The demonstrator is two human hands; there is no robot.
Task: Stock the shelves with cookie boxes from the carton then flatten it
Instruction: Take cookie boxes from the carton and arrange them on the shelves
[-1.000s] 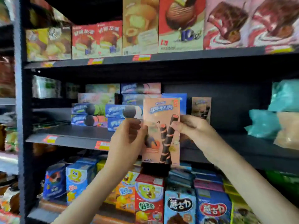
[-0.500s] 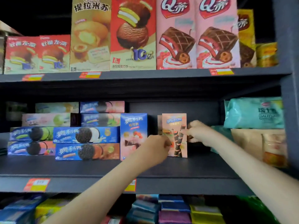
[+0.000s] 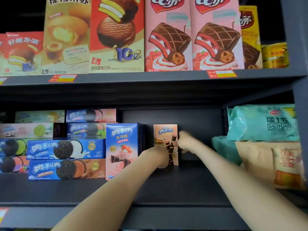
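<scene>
Fingers point(image 3: 162, 150) of the left hand point(image 3: 157, 155) are curled and hold the low left part of the cookie box point(image 3: 165, 132). The right hand point(image 3: 184, 141) is up against the right edge of the same box. It is blurry, so I cannot tell if its fingers pinch the box or only touch it.

The cookie box is peach, with dark stick cookies drawn on it. It stands up straight in the middle of the frame, far back on the middle shelf point(image 3: 183, 185), which is dark. Just to its left is a small gap, and then a blue and pink box point(image 3: 122, 147) that also stands up. Further left, flat blue cookie boxes point(image 3: 66, 149) lie in a stack. At the right of the frame, green bags point(image 3: 266, 124) lie on tan bags point(image 3: 260, 160). On the top shelf point(image 3: 150, 77), tall cake boxes point(image 3: 168, 34) stand in a row.
</scene>
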